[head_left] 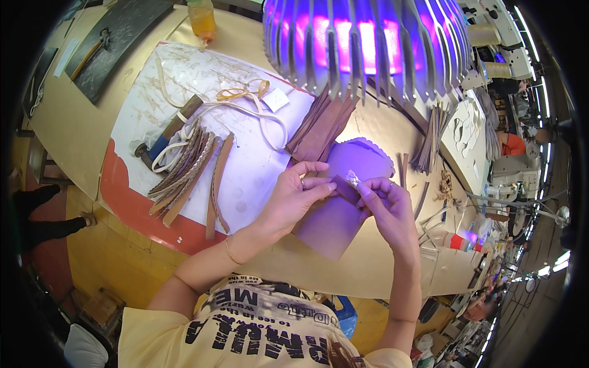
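My left hand (296,197) pinches one end of a small brown strip (346,189), which looks like leather, between thumb and fingers. My right hand (392,211) holds its other end, along with a crumpled whitish scrap (352,178) whose kind I cannot make out. Below both hands lies a wide tan sheet (330,230), tinted violet by the light, with a scalloped far edge. A stack of brown leather pieces (322,132) rests just beyond my left hand. Over the far side hangs a lamp with metal fins (368,55), glowing violet.
Braided and flat brown straps (187,178) lie on a stained white board (245,165) at left, near a hammer-like tool (162,138) and pale cords (270,119). Thin brown strips (429,138) are bundled at right. A bottle of orange liquid (202,21) stands at the back.
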The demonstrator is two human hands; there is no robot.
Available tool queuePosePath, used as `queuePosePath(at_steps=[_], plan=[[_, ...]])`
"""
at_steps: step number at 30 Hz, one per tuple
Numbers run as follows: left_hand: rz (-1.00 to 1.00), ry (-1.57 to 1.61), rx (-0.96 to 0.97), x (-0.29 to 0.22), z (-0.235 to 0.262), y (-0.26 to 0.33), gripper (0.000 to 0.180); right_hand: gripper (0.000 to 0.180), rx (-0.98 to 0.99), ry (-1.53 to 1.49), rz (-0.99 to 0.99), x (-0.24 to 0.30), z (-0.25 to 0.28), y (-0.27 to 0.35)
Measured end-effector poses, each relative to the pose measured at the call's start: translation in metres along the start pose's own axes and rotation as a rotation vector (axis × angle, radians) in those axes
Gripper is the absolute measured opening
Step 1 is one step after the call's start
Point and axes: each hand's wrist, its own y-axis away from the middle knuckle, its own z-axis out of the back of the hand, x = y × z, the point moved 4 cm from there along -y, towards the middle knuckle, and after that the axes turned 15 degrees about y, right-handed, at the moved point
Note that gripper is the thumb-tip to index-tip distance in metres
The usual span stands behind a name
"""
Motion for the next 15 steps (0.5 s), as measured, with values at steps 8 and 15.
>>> queuePosePath(at_steps=[8, 15], plan=[[-0.109, -0.047, 0.015, -0.007, -0.007, 0.006, 0.04, 0.02, -0.086, 0.068, -0.009, 0.014, -0.009, 0.007], [-0.118, -0.024, 0.034, -0.005, -0.006, 0.007, 0.04, 0.02, -0.017, 0.024, -0.041, 0.012, -0.018, 0.001]])
